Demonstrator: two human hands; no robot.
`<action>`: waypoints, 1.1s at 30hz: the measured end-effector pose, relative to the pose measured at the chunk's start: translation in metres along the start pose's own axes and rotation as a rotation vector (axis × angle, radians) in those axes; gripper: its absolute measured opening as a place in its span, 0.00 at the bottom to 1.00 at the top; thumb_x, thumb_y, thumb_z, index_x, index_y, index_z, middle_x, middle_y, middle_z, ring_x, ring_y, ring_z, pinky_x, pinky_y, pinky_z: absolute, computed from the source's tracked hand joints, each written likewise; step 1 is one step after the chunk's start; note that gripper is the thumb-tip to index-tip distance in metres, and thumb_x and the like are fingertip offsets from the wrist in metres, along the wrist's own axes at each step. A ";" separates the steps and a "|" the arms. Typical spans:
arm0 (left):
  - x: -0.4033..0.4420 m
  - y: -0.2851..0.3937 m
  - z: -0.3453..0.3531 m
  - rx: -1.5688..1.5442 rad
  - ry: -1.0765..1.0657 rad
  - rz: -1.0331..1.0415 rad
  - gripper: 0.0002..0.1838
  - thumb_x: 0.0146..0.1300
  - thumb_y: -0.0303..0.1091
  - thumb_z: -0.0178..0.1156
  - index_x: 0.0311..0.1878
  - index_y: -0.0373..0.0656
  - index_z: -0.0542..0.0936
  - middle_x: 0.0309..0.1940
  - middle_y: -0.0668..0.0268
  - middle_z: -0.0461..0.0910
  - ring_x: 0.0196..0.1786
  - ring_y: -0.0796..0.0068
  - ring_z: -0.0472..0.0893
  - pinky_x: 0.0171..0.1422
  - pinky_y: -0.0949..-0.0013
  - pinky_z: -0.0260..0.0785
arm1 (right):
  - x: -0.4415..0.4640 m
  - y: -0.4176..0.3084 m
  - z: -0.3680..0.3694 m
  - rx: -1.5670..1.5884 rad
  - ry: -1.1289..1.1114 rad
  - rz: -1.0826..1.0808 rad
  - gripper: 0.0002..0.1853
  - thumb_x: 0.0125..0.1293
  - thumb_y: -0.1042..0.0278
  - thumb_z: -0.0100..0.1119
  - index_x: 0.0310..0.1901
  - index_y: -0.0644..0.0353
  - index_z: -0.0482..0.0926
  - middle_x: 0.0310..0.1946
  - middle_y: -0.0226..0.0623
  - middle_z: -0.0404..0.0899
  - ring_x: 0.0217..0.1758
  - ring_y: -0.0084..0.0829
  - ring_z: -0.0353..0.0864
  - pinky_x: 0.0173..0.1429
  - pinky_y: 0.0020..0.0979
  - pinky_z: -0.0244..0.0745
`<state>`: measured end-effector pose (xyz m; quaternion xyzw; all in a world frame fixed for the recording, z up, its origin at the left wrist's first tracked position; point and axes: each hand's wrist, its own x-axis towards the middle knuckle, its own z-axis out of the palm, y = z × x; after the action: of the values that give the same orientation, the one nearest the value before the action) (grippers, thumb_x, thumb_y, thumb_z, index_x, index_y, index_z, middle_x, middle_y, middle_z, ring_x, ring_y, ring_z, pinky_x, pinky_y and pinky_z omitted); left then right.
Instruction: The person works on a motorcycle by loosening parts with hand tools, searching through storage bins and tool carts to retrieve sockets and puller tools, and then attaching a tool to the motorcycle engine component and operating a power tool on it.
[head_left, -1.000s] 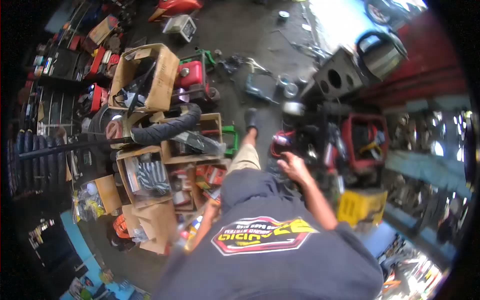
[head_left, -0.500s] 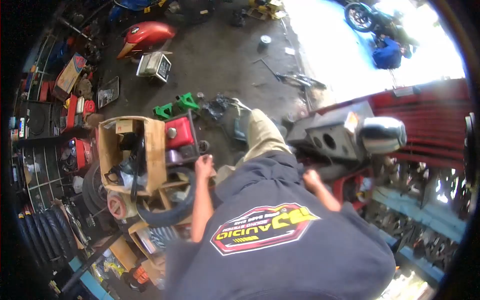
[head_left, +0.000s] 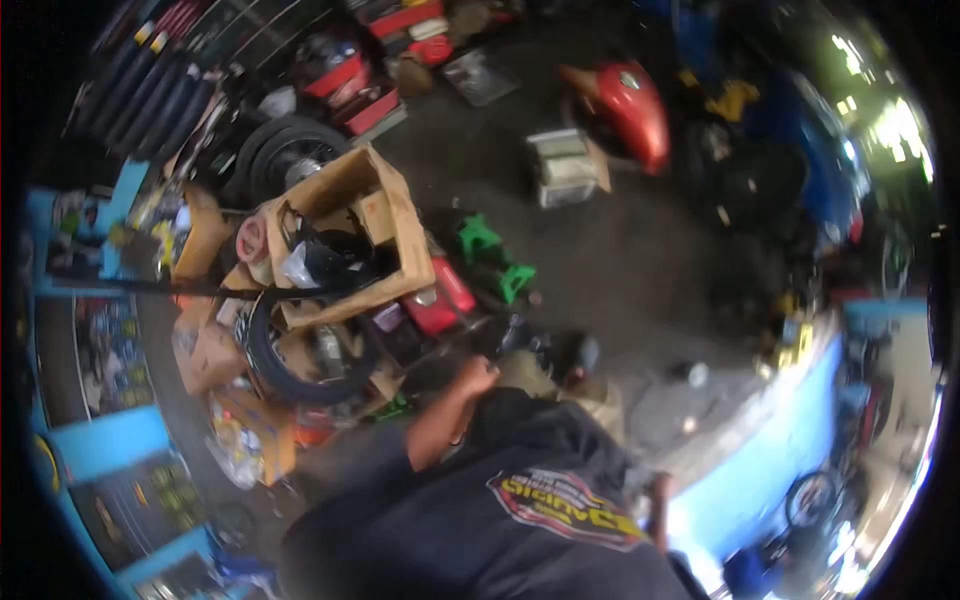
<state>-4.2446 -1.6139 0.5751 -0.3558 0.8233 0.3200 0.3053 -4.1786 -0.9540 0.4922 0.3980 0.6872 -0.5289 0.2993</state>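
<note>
Swinging in front of the dark shirt, my left hand is curled loosely closed, with nothing visible in it. It is nearest to the red machine and the open cardboard box, apart from both. My right hand hangs at the right side of the body, smeared by motion, so its fingers cannot be made out. It touches no object that I can see.
A black tyre leans by the box. Green stands, a metal-framed box and a red fuel tank lie on the dark floor. A small can stands to the right.
The view has turned, so the red tank and metal-framed box now appear farther right. The bright doorway has shifted to the lower right. Both hands remain near the body.
</note>
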 end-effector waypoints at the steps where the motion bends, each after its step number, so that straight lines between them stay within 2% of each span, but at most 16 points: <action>1: -0.001 0.029 -0.006 -0.085 0.003 0.167 0.25 0.58 0.49 0.59 0.47 0.35 0.77 0.45 0.45 0.78 0.51 0.46 0.76 0.54 0.53 0.69 | 0.054 -0.057 -0.046 0.228 0.115 0.057 0.06 0.64 0.62 0.45 0.35 0.52 0.72 0.16 0.27 0.65 0.14 0.25 0.64 0.17 0.27 0.62; 2: -0.015 0.049 -0.006 -0.170 0.000 0.331 0.25 0.58 0.50 0.58 0.48 0.35 0.77 0.45 0.44 0.78 0.50 0.46 0.76 0.53 0.53 0.69 | 0.071 -0.132 -0.069 0.116 0.156 -0.060 0.05 0.63 0.63 0.45 0.31 0.49 0.70 0.15 0.27 0.63 0.13 0.25 0.63 0.16 0.28 0.58; 4: -0.024 0.091 -0.026 -0.249 0.017 0.218 0.26 0.58 0.50 0.58 0.48 0.35 0.76 0.44 0.44 0.78 0.50 0.45 0.76 0.53 0.53 0.69 | 0.102 -0.291 -0.113 -0.128 0.280 -0.278 0.10 0.62 0.64 0.45 0.22 0.44 0.65 0.13 0.27 0.60 0.11 0.26 0.61 0.13 0.29 0.50; 5: -0.019 0.107 -0.037 -0.281 0.007 0.137 0.26 0.58 0.50 0.59 0.48 0.35 0.76 0.43 0.44 0.78 0.50 0.45 0.76 0.53 0.53 0.69 | 0.123 -0.363 -0.112 -0.001 0.230 -0.277 0.13 0.61 0.67 0.48 0.21 0.42 0.59 0.12 0.27 0.59 0.10 0.26 0.60 0.12 0.29 0.50; 7: -0.004 0.120 -0.049 -0.305 0.016 0.045 0.26 0.58 0.50 0.59 0.48 0.35 0.77 0.42 0.43 0.78 0.49 0.45 0.77 0.52 0.52 0.69 | 0.153 -0.472 -0.057 0.100 0.446 -0.297 0.11 0.62 0.66 0.48 0.22 0.44 0.63 0.12 0.26 0.58 0.11 0.26 0.60 0.13 0.28 0.50; 8: 0.002 0.122 -0.055 -0.304 -0.004 -0.034 0.26 0.58 0.50 0.59 0.48 0.35 0.77 0.42 0.43 0.78 0.49 0.45 0.77 0.52 0.52 0.69 | 0.178 -0.514 -0.046 -0.274 0.316 -0.637 0.06 0.62 0.62 0.52 0.32 0.53 0.69 0.17 0.30 0.66 0.14 0.24 0.63 0.16 0.27 0.55; 10: 0.032 0.100 -0.039 -0.226 0.069 -0.122 0.25 0.58 0.50 0.59 0.46 0.34 0.78 0.42 0.43 0.77 0.48 0.44 0.77 0.52 0.51 0.68 | 0.199 -0.588 0.009 -0.487 0.174 -0.819 0.16 0.62 0.59 0.59 0.45 0.63 0.75 0.32 0.40 0.77 0.24 0.29 0.71 0.27 0.30 0.67; 11: 0.051 0.086 -0.028 -0.176 0.098 -0.120 0.22 0.56 0.47 0.59 0.42 0.35 0.79 0.38 0.45 0.79 0.45 0.45 0.78 0.50 0.51 0.70 | 0.175 -0.624 0.071 -0.326 0.167 -0.678 0.19 0.60 0.61 0.61 0.48 0.66 0.74 0.42 0.46 0.79 0.31 0.36 0.77 0.36 0.33 0.72; 12: 0.060 0.070 -0.019 -0.124 0.126 -0.126 0.20 0.55 0.45 0.60 0.39 0.36 0.80 0.35 0.47 0.80 0.42 0.45 0.79 0.48 0.51 0.71 | 0.124 -0.654 0.135 -0.850 0.372 -0.957 0.21 0.61 0.62 0.61 0.49 0.68 0.73 0.45 0.49 0.79 0.38 0.44 0.78 0.44 0.39 0.73; 15: 0.119 0.066 -0.051 0.115 0.066 0.077 0.18 0.55 0.42 0.59 0.39 0.35 0.80 0.36 0.46 0.80 0.43 0.45 0.79 0.49 0.51 0.71 | 0.164 -0.673 0.228 -0.889 0.329 -1.231 0.16 0.61 0.63 0.60 0.43 0.69 0.75 0.37 0.50 0.80 0.33 0.45 0.78 0.39 0.42 0.75; 17: 0.133 0.078 -0.071 -0.088 0.230 -0.044 0.19 0.58 0.43 0.58 0.41 0.34 0.79 0.40 0.44 0.79 0.45 0.46 0.79 0.50 0.52 0.71 | 0.186 -0.661 0.281 -0.257 -0.162 -0.723 0.10 0.62 0.65 0.57 0.40 0.62 0.75 0.23 0.40 0.76 0.14 0.37 0.73 0.16 0.34 0.69; 19: 0.147 0.100 -0.109 -0.375 0.311 -0.143 0.21 0.58 0.43 0.60 0.46 0.35 0.78 0.40 0.46 0.80 0.45 0.50 0.80 0.49 0.55 0.71 | 0.190 -0.658 0.312 -0.941 -0.308 -0.383 0.13 0.64 0.61 0.52 0.45 0.58 0.74 0.31 0.39 0.77 0.27 0.40 0.78 0.27 0.39 0.74; 20: 0.156 0.112 -0.143 -0.577 0.362 -0.190 0.22 0.58 0.43 0.61 0.50 0.36 0.76 0.39 0.48 0.80 0.44 0.54 0.81 0.47 0.59 0.72 | 0.203 -0.652 0.327 -1.183 -0.390 -0.384 0.14 0.64 0.60 0.51 0.47 0.57 0.74 0.34 0.39 0.77 0.29 0.41 0.78 0.30 0.40 0.73; 26: 0.168 0.153 -0.256 -0.604 0.835 -0.278 0.18 0.59 0.41 0.61 0.43 0.34 0.75 0.29 0.48 0.79 0.37 0.54 0.81 0.40 0.57 0.71 | 0.299 -0.698 0.435 -2.017 -0.699 -0.652 0.23 0.69 0.51 0.41 0.59 0.52 0.70 0.51 0.44 0.76 0.47 0.48 0.76 0.48 0.48 0.72; 30: 0.190 0.156 -0.314 -0.645 0.785 -0.315 0.18 0.58 0.43 0.60 0.39 0.35 0.75 0.27 0.49 0.79 0.34 0.49 0.80 0.39 0.53 0.71 | 0.309 -0.806 0.522 -0.816 -0.543 0.062 0.35 0.57 0.38 0.43 0.59 0.57 0.69 0.40 0.45 0.74 0.38 0.47 0.72 0.44 0.48 0.71; 33: 0.257 0.132 -0.316 -0.622 0.812 -0.390 0.19 0.58 0.45 0.60 0.40 0.36 0.75 0.29 0.49 0.80 0.35 0.49 0.81 0.40 0.53 0.72 | 0.383 -0.863 0.580 -0.509 -0.705 0.303 0.41 0.52 0.34 0.45 0.60 0.59 0.68 0.36 0.45 0.73 0.36 0.47 0.71 0.44 0.48 0.70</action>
<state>-4.5788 -1.8781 0.6209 -0.6704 0.6602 0.3226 -0.1030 -5.1224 -1.5320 0.4436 0.2034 0.5855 -0.3970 0.6769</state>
